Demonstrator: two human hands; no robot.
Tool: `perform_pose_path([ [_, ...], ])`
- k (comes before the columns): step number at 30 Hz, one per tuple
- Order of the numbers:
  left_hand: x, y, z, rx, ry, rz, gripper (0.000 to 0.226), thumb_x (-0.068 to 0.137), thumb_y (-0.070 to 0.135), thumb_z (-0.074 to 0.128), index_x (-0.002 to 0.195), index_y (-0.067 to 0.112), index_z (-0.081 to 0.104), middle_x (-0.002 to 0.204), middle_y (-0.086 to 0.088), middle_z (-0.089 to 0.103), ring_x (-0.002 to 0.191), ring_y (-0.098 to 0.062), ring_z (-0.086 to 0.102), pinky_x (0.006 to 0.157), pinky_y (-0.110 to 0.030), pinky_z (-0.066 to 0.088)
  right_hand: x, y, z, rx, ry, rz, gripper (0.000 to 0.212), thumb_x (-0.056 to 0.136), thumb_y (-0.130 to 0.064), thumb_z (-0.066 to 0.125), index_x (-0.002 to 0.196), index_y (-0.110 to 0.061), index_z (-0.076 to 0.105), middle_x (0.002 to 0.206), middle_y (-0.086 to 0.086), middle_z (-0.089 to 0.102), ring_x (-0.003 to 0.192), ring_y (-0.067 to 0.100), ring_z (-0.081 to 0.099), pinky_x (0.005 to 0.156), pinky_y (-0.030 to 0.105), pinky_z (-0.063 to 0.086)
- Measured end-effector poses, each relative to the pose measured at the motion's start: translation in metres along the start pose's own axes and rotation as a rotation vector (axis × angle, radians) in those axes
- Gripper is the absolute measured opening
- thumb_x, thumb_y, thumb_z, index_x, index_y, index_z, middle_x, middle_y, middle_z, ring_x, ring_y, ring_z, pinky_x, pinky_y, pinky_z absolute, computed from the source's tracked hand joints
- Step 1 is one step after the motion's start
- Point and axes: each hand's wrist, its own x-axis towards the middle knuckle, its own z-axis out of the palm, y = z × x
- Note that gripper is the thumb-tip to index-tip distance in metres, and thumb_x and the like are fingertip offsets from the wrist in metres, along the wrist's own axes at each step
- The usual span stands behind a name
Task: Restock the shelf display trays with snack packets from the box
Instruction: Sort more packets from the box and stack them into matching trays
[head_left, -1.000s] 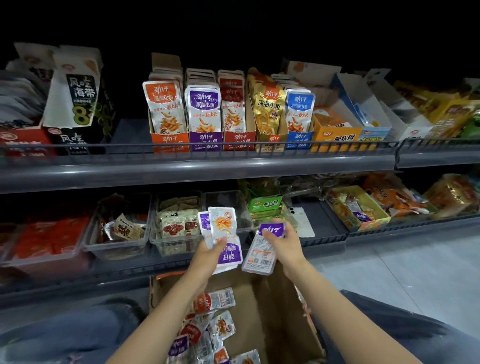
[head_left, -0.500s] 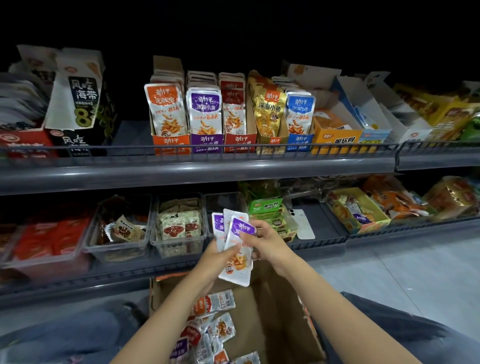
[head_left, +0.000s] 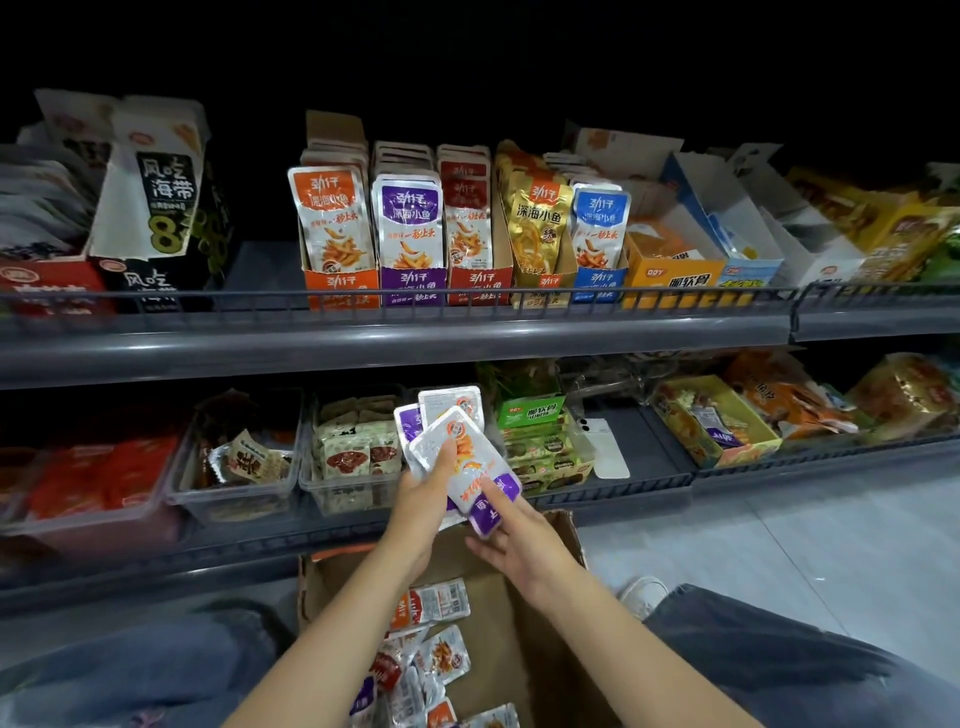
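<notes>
Both hands are up in front of the low shelf (head_left: 613, 499). The left hand (head_left: 423, 504) grips a small bunch of purple snack packets (head_left: 451, 410), spread out like a fan, with its thumb on top. The right hand (head_left: 524, 551) pinches the near purple end of the top packet, with one finger lying on it and the other fingers under it. The bunch is held up in the air, just above the far edge of the brown box (head_left: 519, 649). It is in front of the gap between a clear tray (head_left: 358, 499) of brown and white packs and a stack of green boxes (head_left: 530, 413).

More loose packets (head_left: 431, 654) lie in the left side of the box, near the person. The box sits on the floor between the person's knees.

On the high shelf (head_left: 395, 353), far away, a purple display tray (head_left: 413, 286) stands full of the same kind of purple packets. It has an orange tray (head_left: 340, 288) on its left and a red tray (head_left: 478, 286) on its right. A white phone (head_left: 605, 447) lies flat on the low shelf, right of the green boxes.
</notes>
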Motion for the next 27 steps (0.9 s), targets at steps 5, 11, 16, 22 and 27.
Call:
perform_pose_path([
  [5, -0.005, 0.005, -0.004, 0.198, -0.053, -0.031, 0.033, 0.095, 0.042, 0.045, 0.115, 0.019, 0.057, 0.099, 0.002, 0.067, 0.081, -0.004, 0.063, 0.056, -0.012, 0.049, 0.000, -0.009, -0.003, 0.180, -0.021, -0.022, 0.031, 0.088, -0.016, 0.062, 0.118, -0.008, 0.060, 0.109, 0.012, 0.070, 0.094, 0.020, 0.067, 0.076, 0.029, 0.053],
  [11, -0.004, 0.038, -0.016, 0.291, -0.153, -0.115, 0.051, 0.094, 0.059, 0.024, 0.100, 0.024, 0.060, 0.098, 0.005, 0.065, 0.085, -0.008, 0.060, 0.084, -0.027, 0.042, -0.008, -0.045, -0.018, -0.053, -0.045, -0.151, 0.024, 0.092, -0.014, 0.057, 0.115, -0.011, 0.060, 0.108, 0.011, 0.071, 0.099, 0.023, 0.068, 0.082, 0.032, 0.055],
  [16, 0.002, 0.073, -0.037, 0.153, -0.406, -0.317, 0.076, 0.091, 0.067, 0.014, 0.101, 0.017, 0.070, 0.104, -0.012, 0.071, 0.086, -0.021, 0.070, 0.072, -0.029, 0.054, -0.024, -0.101, -0.018, -0.716, -0.214, -0.192, 0.024, 0.089, -0.017, 0.063, 0.112, -0.015, 0.056, 0.097, 0.003, 0.074, 0.089, 0.016, 0.071, 0.071, 0.026, 0.057],
  [22, 0.000, 0.093, -0.031, 0.417, -0.603, -0.309, 0.030, 0.084, 0.026, 0.067, 0.111, 0.013, 0.063, 0.107, -0.009, 0.071, 0.097, -0.023, 0.068, 0.091, -0.037, 0.052, -0.026, -0.135, 0.018, -0.771, -0.231, -0.365, 0.038, 0.081, -0.008, 0.072, 0.113, -0.017, 0.054, 0.105, 0.008, 0.069, 0.090, 0.021, 0.071, 0.075, 0.035, 0.059],
  [27, 0.006, 0.106, -0.024, 0.265, -0.399, -0.116, 0.035, 0.084, 0.016, 0.068, 0.117, 0.012, 0.060, 0.106, -0.008, 0.072, 0.094, -0.023, 0.069, 0.080, -0.033, 0.055, -0.022, -0.140, 0.039, -0.558, -0.106, -0.505, 0.044, 0.083, -0.016, 0.071, 0.121, -0.024, 0.050, 0.115, 0.001, 0.061, 0.096, 0.015, 0.067, 0.075, 0.027, 0.056],
])
